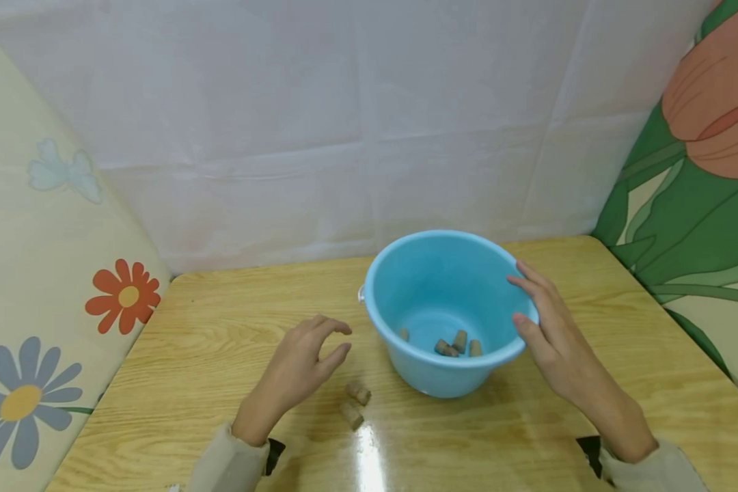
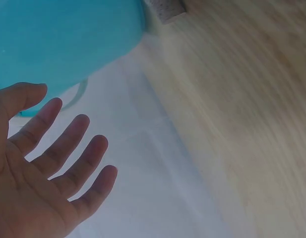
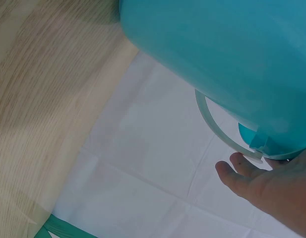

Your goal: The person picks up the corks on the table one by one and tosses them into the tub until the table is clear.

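Note:
A light blue bucket (image 1: 443, 376) stands on the wooden table, its open top facing me. Several brown corks (image 1: 460, 341) lie on its bottom. More corks (image 1: 352, 415) are on the table, left of and in front of the bucket. My left hand (image 1: 298, 362) hovers just left of the bucket, behind those loose corks. Its fingers (image 2: 95, 146) are spread and bent a little, with nothing between them and the thumb. At the bucket's right rim, my right hand (image 1: 556, 342) holds the edge with thumb and fingers, beside the pale bail handle (image 3: 212, 121).
The wooden table (image 1: 234, 321) ends at a white cloth backdrop (image 1: 252, 137) close behind the bucket. Flower-printed panels (image 1: 129, 297) flank the table on the left and the right. A bright reflection lies on the tabletop in front of the bucket.

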{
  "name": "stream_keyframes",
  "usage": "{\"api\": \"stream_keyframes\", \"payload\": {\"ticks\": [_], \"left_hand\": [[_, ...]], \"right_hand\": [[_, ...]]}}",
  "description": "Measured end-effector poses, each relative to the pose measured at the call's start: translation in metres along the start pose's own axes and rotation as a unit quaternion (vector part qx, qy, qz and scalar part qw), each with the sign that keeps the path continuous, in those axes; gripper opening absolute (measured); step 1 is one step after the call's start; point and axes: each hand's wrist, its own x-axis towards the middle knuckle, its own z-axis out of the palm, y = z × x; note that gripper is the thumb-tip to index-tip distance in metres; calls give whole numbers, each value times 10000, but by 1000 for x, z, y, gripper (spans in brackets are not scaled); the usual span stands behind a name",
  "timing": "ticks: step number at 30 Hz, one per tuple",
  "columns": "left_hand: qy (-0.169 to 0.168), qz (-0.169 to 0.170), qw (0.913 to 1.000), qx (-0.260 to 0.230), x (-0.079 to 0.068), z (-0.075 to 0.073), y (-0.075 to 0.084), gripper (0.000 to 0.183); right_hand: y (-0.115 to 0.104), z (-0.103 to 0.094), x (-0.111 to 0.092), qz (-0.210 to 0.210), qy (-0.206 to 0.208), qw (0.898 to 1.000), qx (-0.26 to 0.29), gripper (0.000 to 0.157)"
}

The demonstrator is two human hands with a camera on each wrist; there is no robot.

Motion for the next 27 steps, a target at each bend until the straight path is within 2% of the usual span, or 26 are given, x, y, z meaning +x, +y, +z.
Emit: {"api": "stream_keyframes", "payload": {"ticks": [5,12,21,27], "left_hand": [[-132,-187,9997,-84,-4,4,-3,19],[-446,-266,9986,-93,-8,11,-7,19],[-860,-12,9963,-49,-12,19,-12,13],[-1251,41,9921,-126,-15,22,-16,9]], "right_hand": [[0,0,0,6,0,10000,3,49],[0,0,0,-14,22,10000,-4,48],[-1,0,0,-21,37,10000,4,48],[-1,0,0,-40,49,10000,-4,48]]}}
